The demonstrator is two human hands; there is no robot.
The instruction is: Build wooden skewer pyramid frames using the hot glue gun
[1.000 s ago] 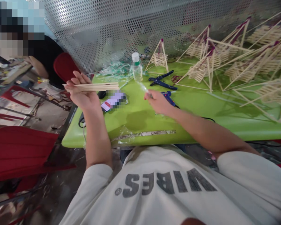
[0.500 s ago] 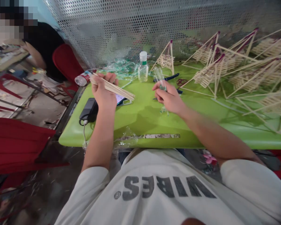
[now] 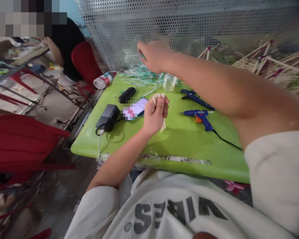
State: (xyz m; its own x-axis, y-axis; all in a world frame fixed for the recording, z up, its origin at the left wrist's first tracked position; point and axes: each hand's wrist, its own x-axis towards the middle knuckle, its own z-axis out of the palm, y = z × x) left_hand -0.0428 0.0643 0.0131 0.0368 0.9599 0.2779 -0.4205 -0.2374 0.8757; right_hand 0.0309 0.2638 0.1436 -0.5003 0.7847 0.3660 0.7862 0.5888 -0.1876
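Note:
My left hand point(image 3: 154, 114) is closed round a bundle of thin wooden sticks point(image 3: 158, 96), held above the table with the ends showing over and under the fist. Stretched out to the back, my right hand point(image 3: 155, 56) is over a heap of clear and green plastic wrappers point(image 3: 139, 75). A crumpled plastic wrapper point(image 3: 131, 55) shows at its fingertips, partly smeared by motion. Below my right forearm lie a blue glue gun point(image 3: 199, 116) with a cord and dark blue cutters point(image 3: 195, 98). A small clear bottle point(image 3: 169, 82) stands behind, its top hidden by my right arm.
On the green table point(image 3: 184, 146) lie a phone point(image 3: 137, 108), a black case point(image 3: 127, 95) and a black power bank point(image 3: 108, 117) with a cable. A plastic bottle point(image 3: 103, 81) lies at the left edge. Stick frames point(image 3: 269, 63) stand at right. A person point(image 3: 67, 49) sits at far left.
My right hand has carried the wrapper left and away to the heap at the back. My left hand has moved right with the sticks, now tipped more upright. The glue gun has come into full view.

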